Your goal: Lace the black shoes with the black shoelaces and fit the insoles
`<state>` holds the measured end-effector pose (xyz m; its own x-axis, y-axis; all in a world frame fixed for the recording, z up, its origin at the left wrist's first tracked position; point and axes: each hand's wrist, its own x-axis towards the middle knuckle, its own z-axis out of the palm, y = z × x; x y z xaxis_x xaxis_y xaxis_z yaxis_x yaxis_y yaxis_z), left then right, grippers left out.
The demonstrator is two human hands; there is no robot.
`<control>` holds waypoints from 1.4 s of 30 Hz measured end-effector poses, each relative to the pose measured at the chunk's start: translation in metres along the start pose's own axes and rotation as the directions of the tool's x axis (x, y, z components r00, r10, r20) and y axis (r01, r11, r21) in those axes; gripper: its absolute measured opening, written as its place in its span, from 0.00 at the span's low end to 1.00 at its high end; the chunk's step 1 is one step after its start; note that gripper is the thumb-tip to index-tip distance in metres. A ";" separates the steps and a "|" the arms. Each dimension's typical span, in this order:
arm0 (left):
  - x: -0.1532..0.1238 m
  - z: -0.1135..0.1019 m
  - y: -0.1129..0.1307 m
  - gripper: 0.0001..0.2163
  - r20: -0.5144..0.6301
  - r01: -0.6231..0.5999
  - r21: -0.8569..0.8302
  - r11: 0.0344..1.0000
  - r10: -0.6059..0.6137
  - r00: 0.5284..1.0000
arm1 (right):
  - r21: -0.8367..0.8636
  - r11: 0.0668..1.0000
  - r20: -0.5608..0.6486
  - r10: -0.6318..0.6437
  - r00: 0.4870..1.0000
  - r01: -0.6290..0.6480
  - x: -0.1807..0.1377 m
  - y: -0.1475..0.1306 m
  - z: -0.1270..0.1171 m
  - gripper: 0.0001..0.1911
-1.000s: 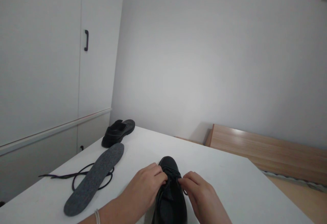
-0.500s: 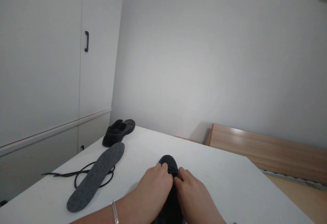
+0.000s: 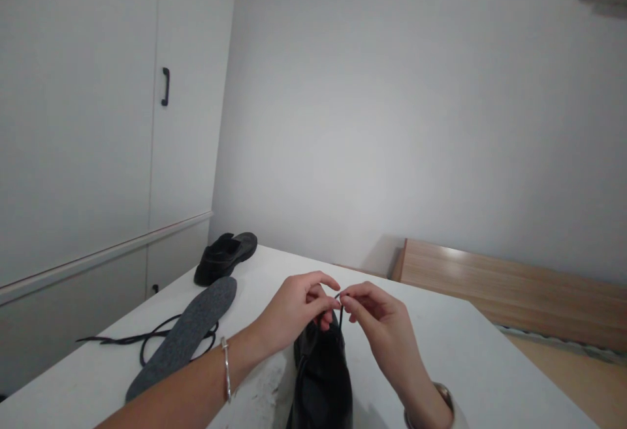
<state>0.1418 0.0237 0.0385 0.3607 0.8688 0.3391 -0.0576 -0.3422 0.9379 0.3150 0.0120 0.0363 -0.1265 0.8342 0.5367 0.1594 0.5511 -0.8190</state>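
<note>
A black shoe (image 3: 323, 383) stands on the white table in front of me, its toe pointing away. Between my hands, a thin black shoelace (image 3: 341, 318) rises from the front of the shoe. My right hand (image 3: 382, 324) pinches the lace between thumb and fingertips, above the shoe's right side. Close by on the left, my left hand (image 3: 306, 301) is over the front of the shoe, its index finger and thumb apart beside the lace end. The other fingers of that hand curl over the shoe and are partly hidden.
A grey insole (image 3: 189, 331) lies to the left over a loose black shoelace (image 3: 117, 339). Another black shoe (image 3: 220, 259) stands at the table's far left corner. Beyond the white table (image 3: 416, 364) are a white cabinet (image 3: 98, 122) and a wooden panel (image 3: 490, 272).
Both hands have lifted from low on the shoe. My right hand now draws the shoelace up, and my left hand's index finger and thumb have spread. More of the shoe shows.
</note>
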 end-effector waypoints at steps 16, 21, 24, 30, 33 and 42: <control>-0.004 -0.003 -0.019 0.09 0.184 -0.337 0.322 0.885 0.290 0.939 | 0.109 0.991 0.190 0.063 0.980 -0.084 -0.006 0.043 -0.003 0.17; -0.013 -0.001 -0.028 0.13 0.374 -0.700 0.630 0.336 0.659 0.653 | 0.213 0.953 0.149 0.185 0.971 -0.214 -0.014 0.047 0.001 0.16; -0.015 0.000 -0.030 0.11 0.397 -0.753 0.637 0.166 0.767 0.504 | 0.287 0.906 0.146 0.280 0.949 -0.311 -0.017 0.050 0.004 0.16; -0.015 -0.003 -0.040 0.06 0.135 -0.726 0.544 0.421 0.811 0.570 | 0.262 0.908 0.166 0.292 0.942 -0.328 -0.018 0.045 0.004 0.18; -0.021 -0.012 -0.044 0.07 0.001 -0.601 0.420 0.680 0.661 0.750 | 0.068 0.966 0.090 0.243 0.966 -0.249 -0.021 0.045 -0.007 0.20; -0.043 -0.030 -0.053 0.08 -0.107 -0.035 -0.167 0.985 0.018 0.994 | -0.288 0.938 0.027 0.208 0.978 -0.191 -0.055 0.077 -0.059 0.16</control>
<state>0.1019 0.0156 -0.0240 0.2581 0.8959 0.3615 -0.2251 -0.3081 0.9243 0.3921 0.0098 -0.0439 -0.1174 0.9297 0.3491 0.4561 0.3627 -0.8127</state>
